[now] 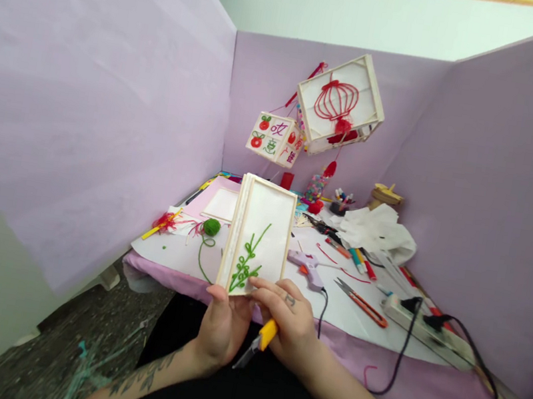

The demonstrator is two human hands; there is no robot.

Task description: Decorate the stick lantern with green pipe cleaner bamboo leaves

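Note:
My left hand [220, 327] grips the bottom edge of a white framed panel [262, 226] that stands upright in front of me, with a green yarn plant shape [247, 260] on its face. My right hand [285, 320] touches the panel's lower right corner with its fingertips while holding a yellow utility knife [257, 344], blade pointing down and left. Both hands hover above my lap, just in front of the table's near edge.
The table [354, 348] holds a purple glue gun [306, 265], orange snips [362, 302], a power strip [422, 322] with cables, a green yarn ball [212, 226], markers, white tissue [375, 233] and another panel [221, 204]. Two decorated lanterns [340, 103] hang at the back. Purple partitions surround the table.

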